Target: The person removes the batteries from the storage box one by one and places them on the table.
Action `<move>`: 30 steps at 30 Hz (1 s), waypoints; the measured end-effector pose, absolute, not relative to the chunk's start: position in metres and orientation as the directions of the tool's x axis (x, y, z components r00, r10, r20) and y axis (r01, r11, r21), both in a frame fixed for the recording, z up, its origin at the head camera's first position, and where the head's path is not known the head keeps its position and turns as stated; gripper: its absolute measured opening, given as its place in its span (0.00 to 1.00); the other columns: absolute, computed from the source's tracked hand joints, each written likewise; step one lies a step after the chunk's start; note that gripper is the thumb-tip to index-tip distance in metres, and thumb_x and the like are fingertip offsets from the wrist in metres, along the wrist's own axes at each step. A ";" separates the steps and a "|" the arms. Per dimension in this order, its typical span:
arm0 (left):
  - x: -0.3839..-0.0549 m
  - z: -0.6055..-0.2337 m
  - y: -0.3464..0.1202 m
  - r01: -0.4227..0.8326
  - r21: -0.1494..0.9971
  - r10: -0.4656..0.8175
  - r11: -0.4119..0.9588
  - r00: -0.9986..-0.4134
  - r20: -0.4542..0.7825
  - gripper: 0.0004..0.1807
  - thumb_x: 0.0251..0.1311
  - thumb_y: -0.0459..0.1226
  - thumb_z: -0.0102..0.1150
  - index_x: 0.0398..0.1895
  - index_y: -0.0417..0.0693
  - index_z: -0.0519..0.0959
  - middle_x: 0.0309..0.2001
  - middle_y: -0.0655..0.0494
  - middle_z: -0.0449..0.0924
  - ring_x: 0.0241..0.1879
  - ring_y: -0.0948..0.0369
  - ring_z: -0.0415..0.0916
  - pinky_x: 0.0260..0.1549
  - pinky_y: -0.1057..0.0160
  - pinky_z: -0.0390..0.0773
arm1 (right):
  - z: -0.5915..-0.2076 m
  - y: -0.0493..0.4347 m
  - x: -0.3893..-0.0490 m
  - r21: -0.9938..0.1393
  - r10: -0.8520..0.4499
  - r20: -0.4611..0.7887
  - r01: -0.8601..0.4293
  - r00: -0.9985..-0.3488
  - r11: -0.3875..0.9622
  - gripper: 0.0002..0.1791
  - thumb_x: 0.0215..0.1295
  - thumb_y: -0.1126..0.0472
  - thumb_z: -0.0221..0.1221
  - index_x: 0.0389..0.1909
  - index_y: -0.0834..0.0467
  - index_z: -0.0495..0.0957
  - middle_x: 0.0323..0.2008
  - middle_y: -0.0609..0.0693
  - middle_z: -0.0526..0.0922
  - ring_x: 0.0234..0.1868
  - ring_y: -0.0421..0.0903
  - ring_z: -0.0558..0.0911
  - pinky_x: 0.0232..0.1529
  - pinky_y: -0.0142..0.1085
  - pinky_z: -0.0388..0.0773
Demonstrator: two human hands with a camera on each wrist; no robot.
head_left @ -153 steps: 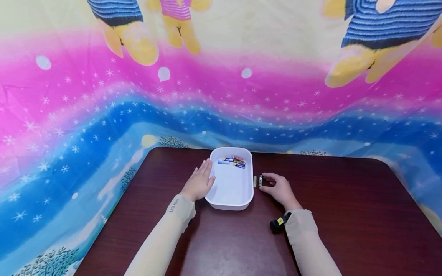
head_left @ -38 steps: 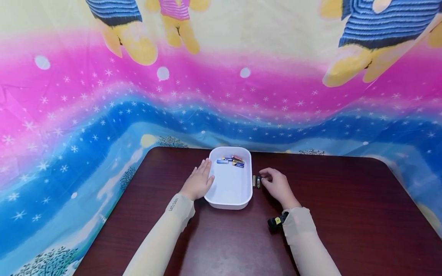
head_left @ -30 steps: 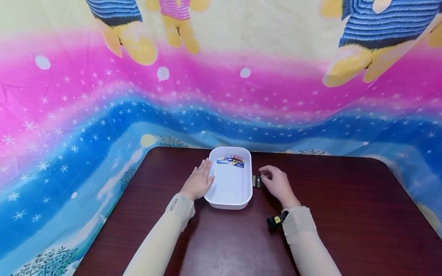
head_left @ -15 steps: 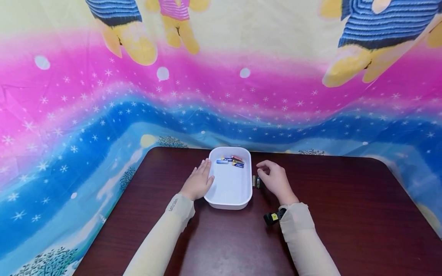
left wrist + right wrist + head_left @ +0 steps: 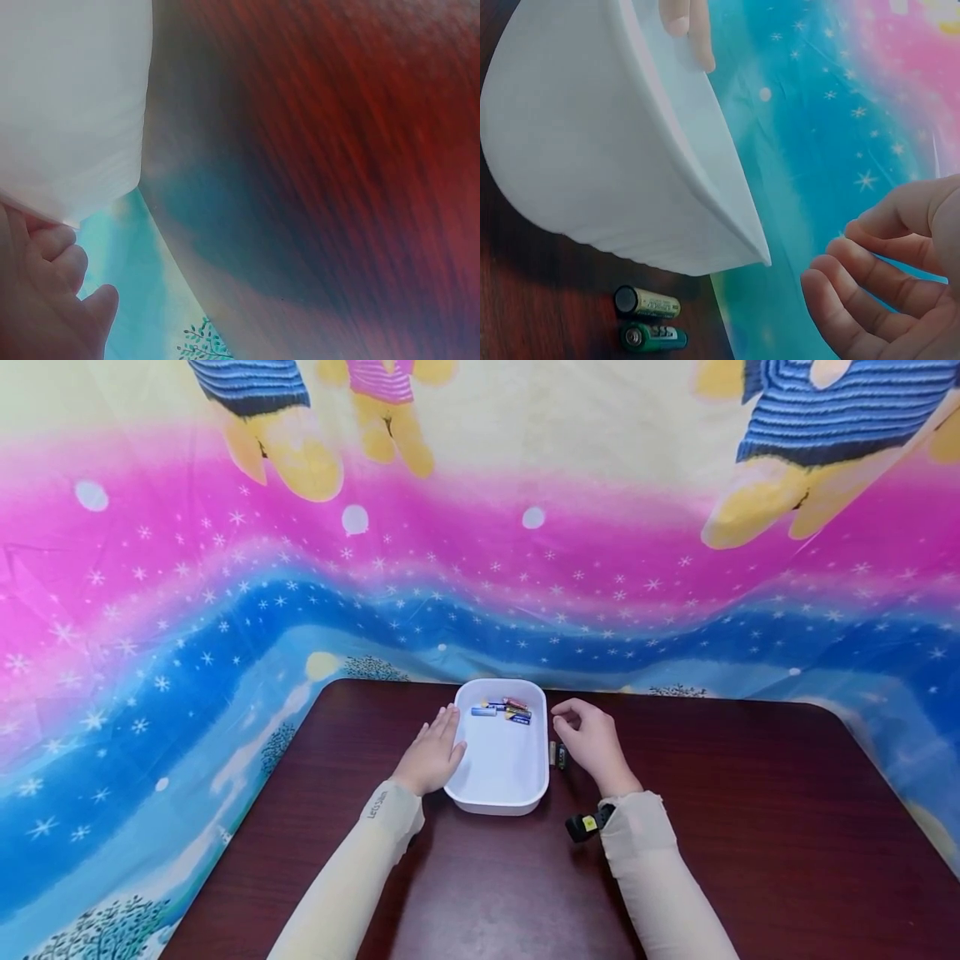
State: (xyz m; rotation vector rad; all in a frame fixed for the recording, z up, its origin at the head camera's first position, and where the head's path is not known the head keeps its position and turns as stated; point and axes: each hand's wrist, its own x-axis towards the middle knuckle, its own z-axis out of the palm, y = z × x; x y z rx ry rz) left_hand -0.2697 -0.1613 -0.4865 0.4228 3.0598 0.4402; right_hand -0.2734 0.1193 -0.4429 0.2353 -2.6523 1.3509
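Observation:
A white plastic tray [image 5: 498, 768] holds several batteries, among them a light blue battery [image 5: 483, 712] and a red battery [image 5: 515, 702]. My left hand [image 5: 430, 756] rests on the tray's left rim with its fingers straight. Just outside the right wall, two batteries lie side by side on the table: a gold one [image 5: 656, 302] and a green one [image 5: 660, 337]. Beyond them, close to the tray's right rim, my right hand [image 5: 592, 739] hovers with fingers loosely bent. Nothing sits between its fingertips in the right wrist view.
The dark red-brown table [image 5: 750, 827] extends to both sides and in front of the tray. A printed cloth [image 5: 480, 577] hangs behind its far edge. A black wrist camera [image 5: 583, 827] is strapped below my right hand.
Earlier my right hand pinched the outer battery beside the gold one. It has let go, leaving the pair side by side, and moved away and slightly left. The left hand stays put.

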 end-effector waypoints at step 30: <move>-0.268 -0.483 -0.162 0.260 0.301 0.269 0.918 -0.963 0.010 0.36 0.79 0.47 0.40 0.81 0.40 0.46 0.82 0.49 0.42 0.80 0.54 0.38 0.77 0.48 0.47 | -0.429 0.082 -0.306 -0.858 -0.043 0.095 -0.103 -0.995 0.503 0.13 0.73 0.60 0.56 0.49 0.61 0.83 0.40 0.57 0.82 0.36 0.51 0.82 0.38 0.41 0.82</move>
